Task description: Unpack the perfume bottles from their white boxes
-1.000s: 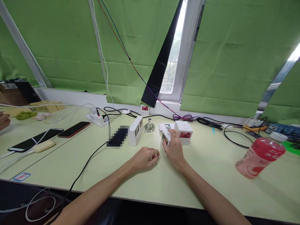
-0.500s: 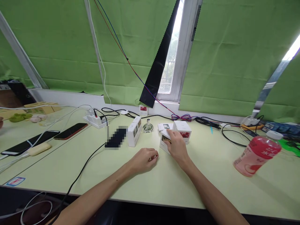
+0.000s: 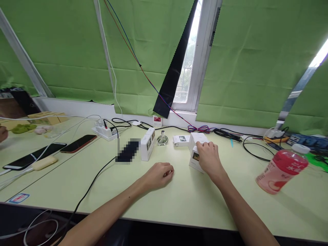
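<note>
My right hand (image 3: 210,155) grips a small white box (image 3: 195,163) with a dark picture on its front, its fingers over the top and right side. Just behind it is another white box (image 3: 198,137), mostly covered by the hand and the held box. A flat white box (image 3: 181,140) lies to the left of these. Farther left, a clear glass perfume bottle (image 3: 162,139) with a silver neck stands beside an upright white box (image 3: 148,145). My left hand (image 3: 159,174) rests on the table with its fingers curled in, nothing visible in them.
A pink drink bottle (image 3: 282,169) stands at right. Left are a pixelated dark object (image 3: 128,151) on a black cable, two phones (image 3: 78,143) and a power strip (image 3: 105,131). Black cables (image 3: 227,134) run along the wall. Another person's hand (image 3: 3,133) shows at the left edge.
My right hand has moved right with the white box, from in front of the flat box to in front of the box behind. My left hand has stayed in place.
</note>
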The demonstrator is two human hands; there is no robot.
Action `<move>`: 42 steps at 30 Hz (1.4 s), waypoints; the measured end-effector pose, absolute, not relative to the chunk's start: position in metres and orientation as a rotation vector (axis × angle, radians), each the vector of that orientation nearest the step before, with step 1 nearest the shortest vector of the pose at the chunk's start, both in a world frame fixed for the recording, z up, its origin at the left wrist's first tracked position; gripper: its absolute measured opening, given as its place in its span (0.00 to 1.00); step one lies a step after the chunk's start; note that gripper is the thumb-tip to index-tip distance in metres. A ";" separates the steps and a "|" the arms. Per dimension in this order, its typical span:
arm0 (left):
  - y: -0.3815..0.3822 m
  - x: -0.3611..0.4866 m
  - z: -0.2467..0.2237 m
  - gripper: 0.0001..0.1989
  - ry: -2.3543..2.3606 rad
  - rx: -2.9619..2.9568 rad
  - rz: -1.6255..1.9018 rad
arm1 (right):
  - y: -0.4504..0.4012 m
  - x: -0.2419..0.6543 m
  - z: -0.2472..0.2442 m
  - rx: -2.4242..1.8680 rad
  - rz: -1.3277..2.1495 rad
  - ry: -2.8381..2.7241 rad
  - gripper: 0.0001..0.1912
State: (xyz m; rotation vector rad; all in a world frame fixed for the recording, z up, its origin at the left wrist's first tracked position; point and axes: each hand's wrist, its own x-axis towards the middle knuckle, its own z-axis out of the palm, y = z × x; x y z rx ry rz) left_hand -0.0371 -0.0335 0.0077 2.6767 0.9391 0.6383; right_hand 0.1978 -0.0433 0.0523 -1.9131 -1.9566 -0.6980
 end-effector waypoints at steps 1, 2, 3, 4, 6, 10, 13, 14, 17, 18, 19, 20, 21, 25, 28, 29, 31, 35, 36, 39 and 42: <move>-0.033 -0.037 0.008 0.11 0.939 2.671 0.640 | -0.043 0.199 0.053 -1.927 -0.693 -1.964 0.19; -0.033 -0.037 0.007 0.11 0.937 2.666 0.641 | -0.043 0.201 0.054 -1.939 -0.689 -1.967 0.20; -0.033 -0.037 0.007 0.11 0.934 2.662 0.644 | -0.043 0.202 0.055 -1.945 -0.689 -1.965 0.21; -0.033 -0.038 0.007 0.11 0.932 2.659 0.648 | -0.042 0.203 0.055 -1.947 -0.690 -1.960 0.21; -0.032 -0.038 0.006 0.11 0.930 2.660 0.658 | -0.040 0.205 0.055 -1.948 -0.696 -1.943 0.21; -0.032 -0.037 0.006 0.11 0.938 2.667 0.662 | -0.037 0.209 0.055 -1.968 -0.686 -1.916 0.20; -0.033 -0.037 0.006 0.11 0.944 2.663 0.656 | -0.035 0.211 0.054 -1.946 -0.669 -1.908 0.21; -0.033 -0.036 0.007 0.11 0.944 2.659 0.655 | -0.035 0.212 0.054 -1.923 -0.669 -1.906 0.22; -0.034 -0.036 0.007 0.11 0.942 2.651 0.656 | -0.033 0.213 0.051 -1.856 -0.666 -1.895 0.23; -0.034 -0.036 0.008 0.11 0.942 2.649 0.657 | -0.032 0.213 0.050 -1.848 -0.665 -1.889 0.23; -0.034 -0.036 0.008 0.11 0.940 2.649 0.658 | -0.032 0.213 0.049 -1.845 -0.667 -1.883 0.23; -0.034 -0.036 0.007 0.11 0.939 2.651 0.658 | -0.031 0.213 0.048 -1.844 -0.674 -1.876 0.23; -0.034 -0.036 0.007 0.11 0.939 2.653 0.659 | -0.030 0.213 0.047 -1.843 -0.683 -1.871 0.23; -0.034 -0.036 0.007 0.11 0.942 2.662 0.656 | -0.029 0.211 0.045 -1.830 -0.690 -1.850 0.23; -0.033 -0.036 0.006 0.11 0.942 2.667 0.646 | -0.032 0.207 0.047 -1.834 -0.660 -1.800 0.22; -0.033 -0.036 0.006 0.11 0.941 2.669 0.642 | -0.034 0.205 0.048 -1.819 -0.661 -1.779 0.22; -0.033 -0.036 0.006 0.10 0.937 2.672 0.641 | -0.037 0.198 0.051 -1.757 -0.684 -1.748 0.22; -0.033 -0.036 0.005 0.10 0.933 2.673 0.642 | -0.037 0.170 0.051 -1.645 -0.663 -1.840 0.18; -0.032 -0.036 0.005 0.10 0.934 2.673 0.641 | -0.033 0.161 0.050 -1.652 -0.618 -1.896 0.16; -0.032 -0.036 0.003 0.11 0.936 2.682 0.647 | -0.010 0.138 0.042 -1.711 -0.500 -2.050 0.15; -0.031 -0.036 0.002 0.10 0.935 2.688 0.657 | 0.023 0.126 0.032 -1.801 -0.405 -2.089 0.19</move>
